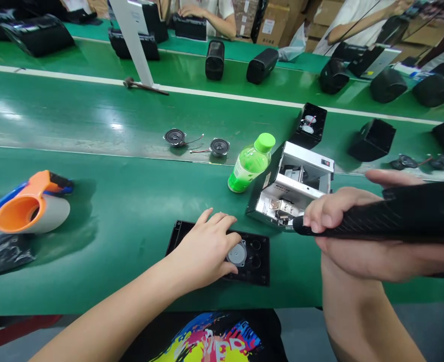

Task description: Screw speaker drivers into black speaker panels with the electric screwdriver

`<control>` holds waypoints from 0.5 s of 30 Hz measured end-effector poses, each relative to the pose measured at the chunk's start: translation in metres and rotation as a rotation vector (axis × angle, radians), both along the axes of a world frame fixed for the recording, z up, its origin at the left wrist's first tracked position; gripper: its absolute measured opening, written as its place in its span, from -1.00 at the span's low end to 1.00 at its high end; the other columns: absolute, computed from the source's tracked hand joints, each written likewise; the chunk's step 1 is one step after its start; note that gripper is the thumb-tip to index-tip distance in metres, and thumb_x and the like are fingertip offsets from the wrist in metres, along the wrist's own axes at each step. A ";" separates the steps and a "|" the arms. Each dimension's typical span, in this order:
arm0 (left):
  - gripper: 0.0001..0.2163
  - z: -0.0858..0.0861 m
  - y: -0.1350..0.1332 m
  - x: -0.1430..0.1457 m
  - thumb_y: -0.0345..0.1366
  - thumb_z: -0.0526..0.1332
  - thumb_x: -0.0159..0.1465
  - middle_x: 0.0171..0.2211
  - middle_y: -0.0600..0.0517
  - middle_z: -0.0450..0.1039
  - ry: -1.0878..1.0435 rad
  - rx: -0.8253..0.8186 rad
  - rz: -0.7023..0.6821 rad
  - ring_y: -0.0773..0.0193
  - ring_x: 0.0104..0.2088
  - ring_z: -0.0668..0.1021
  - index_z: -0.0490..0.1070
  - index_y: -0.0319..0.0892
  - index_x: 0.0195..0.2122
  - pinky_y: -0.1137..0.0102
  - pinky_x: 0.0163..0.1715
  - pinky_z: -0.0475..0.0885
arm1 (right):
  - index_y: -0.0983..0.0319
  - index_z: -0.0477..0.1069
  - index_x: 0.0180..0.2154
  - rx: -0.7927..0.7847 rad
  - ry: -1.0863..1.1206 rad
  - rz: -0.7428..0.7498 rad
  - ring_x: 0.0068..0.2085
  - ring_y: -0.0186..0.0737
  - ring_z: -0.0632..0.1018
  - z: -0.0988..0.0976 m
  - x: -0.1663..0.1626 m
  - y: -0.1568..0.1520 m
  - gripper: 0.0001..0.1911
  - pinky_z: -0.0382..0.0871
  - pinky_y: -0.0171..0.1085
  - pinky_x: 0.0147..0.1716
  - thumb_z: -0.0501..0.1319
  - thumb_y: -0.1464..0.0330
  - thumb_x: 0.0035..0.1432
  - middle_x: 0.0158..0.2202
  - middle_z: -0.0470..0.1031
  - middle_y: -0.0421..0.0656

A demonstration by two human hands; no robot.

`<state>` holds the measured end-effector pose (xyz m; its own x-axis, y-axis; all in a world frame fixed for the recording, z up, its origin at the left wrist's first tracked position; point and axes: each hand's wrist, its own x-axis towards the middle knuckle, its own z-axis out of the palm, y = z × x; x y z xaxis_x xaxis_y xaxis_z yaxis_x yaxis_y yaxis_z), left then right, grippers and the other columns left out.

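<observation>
A black speaker panel [257, 271] lies on the green bench in front of me, with a round grey-backed speaker [237, 254] set in it. My left hand [210, 246] rests over the panel, fingers spread, thumb and index finger at the speaker's left side; the part of the panel underneath is hidden. In my right hand [357, 221] is a black electric screwdriver [403, 213], lying nearly level and pointing left. Its tip end is at the front of a silver screw feeder [308, 156]; the bit itself cannot be made out.
A green-capped bottle [250, 163] stands beside the feeder. Left lies an orange-and-white tape dispenser [37, 206] near a dark plastic bag [5, 254]. Two loose speakers [175, 137] with wires and several black speaker boxes [372, 140] sit farther back. Co-workers [210, 15] are across the bench.
</observation>
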<state>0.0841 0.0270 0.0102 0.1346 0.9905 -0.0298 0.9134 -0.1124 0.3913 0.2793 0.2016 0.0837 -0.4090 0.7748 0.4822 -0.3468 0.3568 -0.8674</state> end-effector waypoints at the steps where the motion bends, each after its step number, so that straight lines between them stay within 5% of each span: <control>1: -0.47 0.000 0.000 0.000 -0.02 0.65 0.22 0.38 -0.20 0.43 0.006 0.001 -0.006 -0.23 0.39 0.48 0.63 -0.10 0.14 -0.34 0.53 0.22 | 0.09 0.60 0.09 0.042 0.013 -0.018 -0.55 -0.03 0.50 0.002 0.002 -0.003 -0.24 0.50 -0.04 -0.57 0.33 -0.37 0.25 -0.47 0.58 -0.17; 5: -0.50 0.000 0.002 0.000 -0.04 0.62 0.26 0.36 -0.20 0.46 0.009 -0.020 -0.018 -0.24 0.37 0.51 0.64 -0.05 0.16 -0.36 0.51 0.25 | 0.12 0.67 0.07 0.231 0.064 0.004 -0.52 0.00 0.56 0.004 0.005 -0.009 -0.37 0.51 0.02 -0.58 0.36 -0.25 0.32 -0.45 0.61 -0.19; 15: -0.56 -0.002 0.004 -0.003 -0.09 0.60 0.27 0.29 -0.10 0.52 -0.072 -0.033 -0.004 -0.14 0.29 0.57 0.65 -0.06 0.12 -0.25 0.52 0.24 | 0.04 0.69 -0.08 0.234 0.002 0.030 -0.55 -0.07 0.55 -0.004 0.023 0.000 -0.25 0.52 -0.05 -0.57 0.17 -0.44 0.31 -0.48 0.57 -0.21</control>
<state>0.0816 0.0308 0.0086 0.1413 0.9886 -0.0529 0.8825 -0.1015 0.4593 0.3027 0.2021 0.0793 -0.4291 0.6294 0.6479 -0.3625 0.5370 -0.7617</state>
